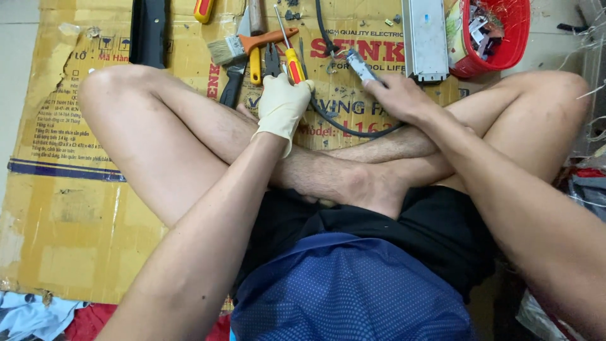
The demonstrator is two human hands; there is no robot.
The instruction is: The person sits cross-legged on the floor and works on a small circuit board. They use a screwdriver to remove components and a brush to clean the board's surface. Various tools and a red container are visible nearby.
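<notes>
Your gloved left hand (282,103) is curled tight around the red-and-yellow screwdriver (290,58), its shaft pointing toward the cardboard's (69,208) far edge, while your bare right hand (399,98) just beside it pinches a small grey part (360,65) with a black cable (344,123) looping beneath both.

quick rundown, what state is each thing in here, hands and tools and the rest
left hand: gloved, gripping the screwdriver
screwdriver: held, tip pointing away
right hand: bare, holding a small grey part
black cable: looped, slack
paintbrush: lying flat
red basket: filled with scraps
cardboard: flattened, torn
</notes>
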